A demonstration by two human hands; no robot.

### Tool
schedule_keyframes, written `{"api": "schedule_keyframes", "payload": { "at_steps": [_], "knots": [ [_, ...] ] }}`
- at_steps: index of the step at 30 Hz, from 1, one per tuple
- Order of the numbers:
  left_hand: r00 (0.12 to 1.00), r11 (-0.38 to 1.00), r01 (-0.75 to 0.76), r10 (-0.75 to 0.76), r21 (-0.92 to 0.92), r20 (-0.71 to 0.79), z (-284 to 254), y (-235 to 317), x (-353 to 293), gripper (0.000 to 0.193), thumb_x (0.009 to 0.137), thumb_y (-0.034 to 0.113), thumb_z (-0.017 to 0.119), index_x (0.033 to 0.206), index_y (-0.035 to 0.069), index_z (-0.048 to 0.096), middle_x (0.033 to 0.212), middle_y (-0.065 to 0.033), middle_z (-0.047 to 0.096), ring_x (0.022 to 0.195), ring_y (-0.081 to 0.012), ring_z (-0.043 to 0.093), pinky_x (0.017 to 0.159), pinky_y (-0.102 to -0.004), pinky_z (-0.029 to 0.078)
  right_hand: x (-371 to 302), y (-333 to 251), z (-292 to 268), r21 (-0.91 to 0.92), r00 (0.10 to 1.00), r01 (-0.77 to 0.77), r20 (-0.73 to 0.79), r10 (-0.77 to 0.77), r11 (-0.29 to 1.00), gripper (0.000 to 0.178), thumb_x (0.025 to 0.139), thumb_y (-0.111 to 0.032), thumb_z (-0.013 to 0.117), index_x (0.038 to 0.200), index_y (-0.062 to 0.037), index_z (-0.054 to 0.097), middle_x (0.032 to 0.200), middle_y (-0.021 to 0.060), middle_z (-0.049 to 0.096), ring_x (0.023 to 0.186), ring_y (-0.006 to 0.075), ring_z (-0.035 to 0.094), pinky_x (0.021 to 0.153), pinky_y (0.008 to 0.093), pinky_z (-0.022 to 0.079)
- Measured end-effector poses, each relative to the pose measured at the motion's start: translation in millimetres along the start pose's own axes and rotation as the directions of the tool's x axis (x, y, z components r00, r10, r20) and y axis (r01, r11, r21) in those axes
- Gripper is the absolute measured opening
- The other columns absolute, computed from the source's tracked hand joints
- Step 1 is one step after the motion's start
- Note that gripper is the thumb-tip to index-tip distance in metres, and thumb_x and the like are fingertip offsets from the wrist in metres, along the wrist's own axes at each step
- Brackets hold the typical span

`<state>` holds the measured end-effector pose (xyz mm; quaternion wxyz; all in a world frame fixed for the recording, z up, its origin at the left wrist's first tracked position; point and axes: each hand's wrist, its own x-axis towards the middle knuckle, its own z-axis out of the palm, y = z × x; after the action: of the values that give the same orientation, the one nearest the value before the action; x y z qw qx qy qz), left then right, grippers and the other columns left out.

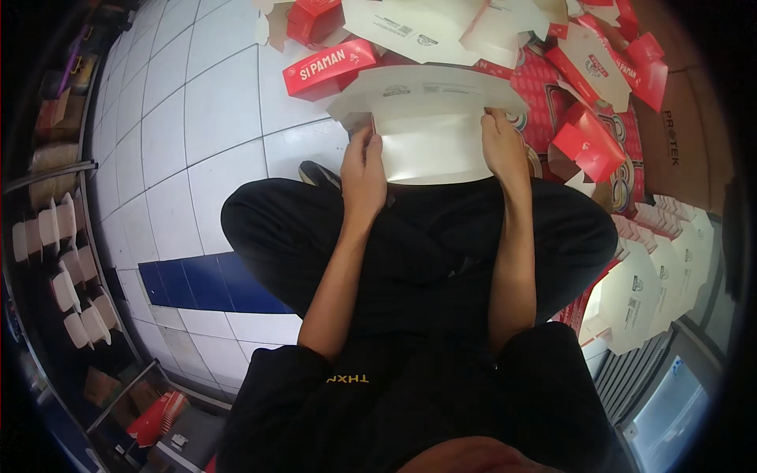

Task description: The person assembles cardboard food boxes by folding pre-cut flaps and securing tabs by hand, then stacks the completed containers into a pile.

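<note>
A partly folded paperboard food box [432, 150], pale inside, lies across my lap with its wide flap [430, 83] spread on the far side. My left hand [364, 169] grips its left side wall, fingers mostly hidden behind the board. On the opposite side, my right hand [505, 150] pinches the far right corner between thumb and fingers. Just beyond the flap sits a folded red box [330, 69] with white lettering. The underside of the box I hold is out of sight.
Red-and-white boxes [595, 67] pile up beyond and to the right, partly over a red patterned sheet [544, 83]. Nested open boxes [650, 276] stand at lower right, near a brown carton [678, 150]. A shelf [83, 323] holding boxes is at left, past the white tiled floor [221, 94].
</note>
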<state>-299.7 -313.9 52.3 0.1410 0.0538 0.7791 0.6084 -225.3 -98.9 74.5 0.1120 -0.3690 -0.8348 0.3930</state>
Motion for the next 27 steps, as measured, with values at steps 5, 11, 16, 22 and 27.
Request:
{"api": "schedule_keyframes", "payload": {
  "at_steps": [5, 11, 16, 22, 27],
  "knots": [
    [0.989, 0.977, 0.132, -0.142, -0.169, -0.044, -12, -4, 7, 0.035, 0.100, 0.020, 0.048, 0.117, -0.007, 0.061, 0.106, -0.0212, 0.069, 0.100, -0.0311, 0.066, 0.091, -0.0395, 0.050, -4, -2, 7, -0.219, 0.997, 0.028, -0.067, -0.044, 0.975, 0.039, 0.102, -0.027, 0.043, 0.111, 0.0009, 0.069, 0.111, 0.0300, 0.066, 0.107, 0.0464, 0.062, 0.092, 0.0528, 0.048],
    [0.812, 0.614, -0.412, 0.582, 0.674, -0.033, -69, 27, 102, 0.053, 0.082, 0.016, 0.069, 0.130, 0.004, 0.051, 0.134, -0.0217, 0.056, 0.131, -0.0413, 0.046, 0.111, -0.0569, 0.034, -6, 5, 10, -0.261, 0.942, 0.103, -0.283, -0.178, 0.960, 0.036, 0.101, -0.031, 0.054, 0.103, 0.0008, 0.071, 0.102, 0.0254, 0.069, 0.098, 0.0439, 0.065, 0.085, 0.0519, 0.051],
    [0.965, 0.260, -0.193, 0.226, 0.946, 0.134, -68, 14, 171, 0.080, 0.071, 0.049, 0.083, 0.139, 0.020, 0.052, 0.142, -0.0119, 0.056, 0.138, -0.0355, 0.046, 0.109, -0.0792, 0.019, -7, -17, -4, -0.156, 0.937, 0.054, -0.332, -0.104, 0.986, 0.035, 0.099, -0.031, 0.057, 0.105, 0.0006, 0.071, 0.101, 0.0227, 0.070, 0.098, 0.0403, 0.068, 0.084, 0.0486, 0.052],
    [0.864, 0.572, -0.449, 0.475, 0.687, 0.170, -119, 89, 116, 0.074, 0.070, 0.032, 0.089, 0.128, 0.000, 0.056, 0.116, -0.0195, 0.068, 0.100, -0.0302, 0.069, 0.086, -0.0386, 0.056, -10, -9, -41, 0.210, 0.939, -0.012, -0.333, 0.083, 0.978, 0.040, 0.096, -0.036, 0.062, 0.109, 0.0006, 0.070, 0.099, 0.0192, 0.073, 0.094, 0.0343, 0.071, 0.084, 0.0426, 0.053],
    [0.791, 0.677, -0.534, 0.611, 0.506, 0.017, -128, 186, -14, 0.069, 0.077, 0.013, 0.091, 0.129, -0.001, 0.049, 0.119, -0.0182, 0.061, 0.103, -0.0224, 0.065, 0.089, -0.0315, 0.056, -21, -34, -67, 0.613, 0.974, 0.012, 0.173, -0.149, 0.790, 0.046, 0.100, -0.045, 0.059, 0.119, -0.0044, 0.069, 0.091, 0.0108, 0.072, 0.075, 0.0160, 0.068, 0.069, 0.0292, 0.053]
  ]
}}
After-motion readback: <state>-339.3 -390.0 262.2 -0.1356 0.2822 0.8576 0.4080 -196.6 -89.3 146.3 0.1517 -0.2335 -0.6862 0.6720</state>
